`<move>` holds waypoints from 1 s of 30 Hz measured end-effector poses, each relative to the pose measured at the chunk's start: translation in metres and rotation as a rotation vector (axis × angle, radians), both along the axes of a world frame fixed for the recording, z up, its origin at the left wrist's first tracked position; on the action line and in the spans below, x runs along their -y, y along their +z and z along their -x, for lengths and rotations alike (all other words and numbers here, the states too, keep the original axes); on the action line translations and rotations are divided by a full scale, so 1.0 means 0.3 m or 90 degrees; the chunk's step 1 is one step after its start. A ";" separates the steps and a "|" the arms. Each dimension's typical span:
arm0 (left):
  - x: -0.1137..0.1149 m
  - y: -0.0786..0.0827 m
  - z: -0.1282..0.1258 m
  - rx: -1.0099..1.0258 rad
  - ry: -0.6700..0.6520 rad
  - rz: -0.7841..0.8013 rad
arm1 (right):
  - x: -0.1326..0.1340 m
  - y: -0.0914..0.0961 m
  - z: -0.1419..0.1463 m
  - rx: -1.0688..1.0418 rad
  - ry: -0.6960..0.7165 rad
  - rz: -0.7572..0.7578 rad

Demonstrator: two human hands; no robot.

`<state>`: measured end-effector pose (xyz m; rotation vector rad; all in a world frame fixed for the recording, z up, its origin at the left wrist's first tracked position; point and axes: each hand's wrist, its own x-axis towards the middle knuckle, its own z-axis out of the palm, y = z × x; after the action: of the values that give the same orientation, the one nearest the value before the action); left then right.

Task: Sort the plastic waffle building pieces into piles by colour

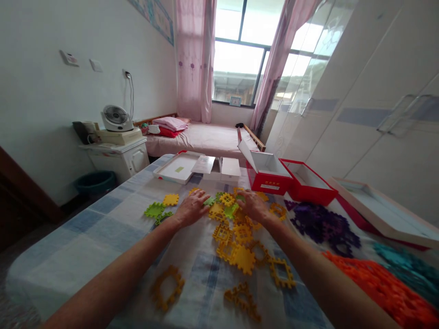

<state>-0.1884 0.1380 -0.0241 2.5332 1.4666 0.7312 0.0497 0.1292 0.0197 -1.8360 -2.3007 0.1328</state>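
My left hand [192, 208] is over the table with a green plastic interlocking piece [209, 201] between its thumb and fingers. My right hand [254, 205] reaches into the far side of the pile, its fingers closed around another green piece [241, 198], partly hidden. Between and below the hands lies a loose pile of yellow interlocking pieces [243, 233], some solid and some frame-shaped, with a bright green piece [231, 211] among them. Left of my left hand are a green solid piece [154, 209] and a yellow square piece [170, 199].
A yellow ring piece [168, 289] and a yellow triangular frame [243, 301] lie nearer me. On the right are purple pieces [322, 224], orange pieces [380, 288] and teal pieces [408, 262]. Red boxes [270, 182] and a white tray [176, 168] stand at the back.
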 end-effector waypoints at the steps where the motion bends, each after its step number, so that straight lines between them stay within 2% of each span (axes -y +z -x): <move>1: -0.010 -0.009 -0.004 -0.011 -0.007 0.002 | -0.033 -0.004 -0.008 0.011 0.002 0.009; 4: -0.019 -0.029 -0.007 -0.028 -0.009 0.005 | -0.107 -0.023 -0.016 0.034 0.015 0.041; 6: -0.013 -0.032 -0.002 -0.027 0.007 0.001 | -0.126 -0.037 -0.011 0.033 0.018 0.054; 12: 0.008 -0.020 0.020 0.006 0.047 -0.003 | -0.091 -0.070 -0.006 -0.013 0.051 0.030; 16: 0.005 -0.024 0.031 0.047 0.051 -0.005 | -0.085 -0.052 -0.038 -0.060 0.054 -0.032; 20: 0.013 -0.027 0.028 0.062 -0.002 0.012 | -0.105 -0.010 -0.098 -0.048 0.014 -0.036; 23: 0.027 -0.025 0.016 0.042 -0.105 0.022 | -0.100 -0.004 -0.126 -0.014 0.062 0.031; 26: 0.042 -0.017 0.004 0.010 -0.191 0.033 | -0.076 -0.028 -0.122 0.001 0.116 0.057; 28: 0.051 -0.003 0.001 -0.005 -0.186 0.035 | -0.055 -0.048 -0.111 0.002 0.127 0.053; 30: 0.059 0.015 0.002 -0.016 -0.145 0.034 | -0.037 -0.057 -0.101 0.002 0.127 0.043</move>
<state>-0.1891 0.1204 -0.0196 2.6186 1.1606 0.6179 0.0800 0.1403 0.0026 -1.6318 -2.5068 0.2382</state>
